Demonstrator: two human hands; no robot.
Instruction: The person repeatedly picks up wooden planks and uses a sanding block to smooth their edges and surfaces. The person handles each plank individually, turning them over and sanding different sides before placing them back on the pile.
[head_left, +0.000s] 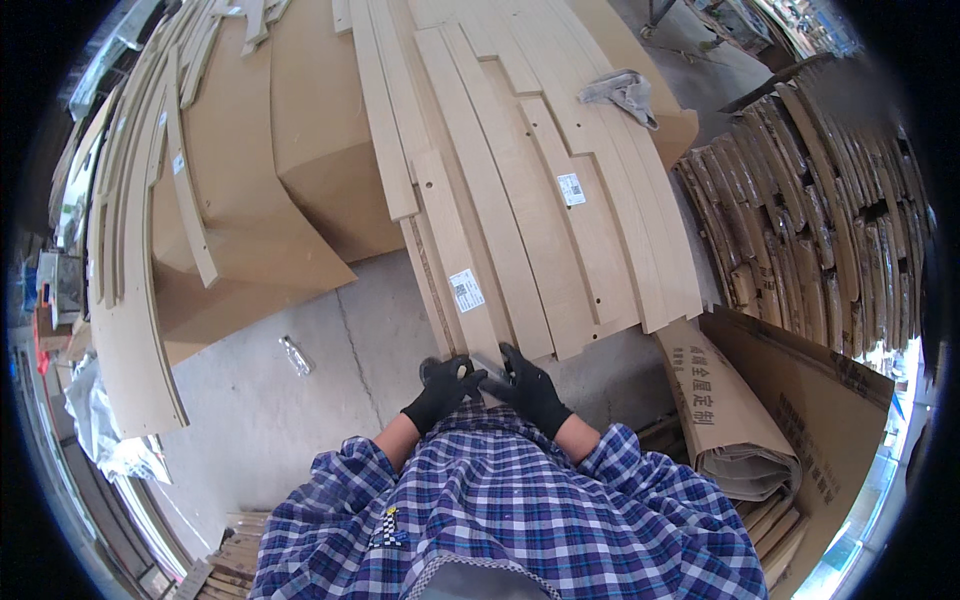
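Note:
Both my hands, in black gloves, are at the near end of a narrow pale wooden board (450, 232) that bears a white printed label (466, 291). My left hand (444, 394) is curled at the board's left side, around a small object of which only a tan bit (461, 371) shows clearly. On the right side, my right hand (531, 391) has its fingers by the board's edge. A blurred grey flat strip (491, 367) lies between the hands, against my right thumb and fingers; its kind is unclear. The board's near tip reaches my shirt front.
More boards (487, 165) lie side by side in a staggered stack, with a grey cloth (624, 94) on top. Left are cardboard-covered stacks (225, 150) with loose strips and a clear bottle (295, 355) on the concrete floor. Folded cardboard (731, 405) and bundled panels (810, 210) stand right.

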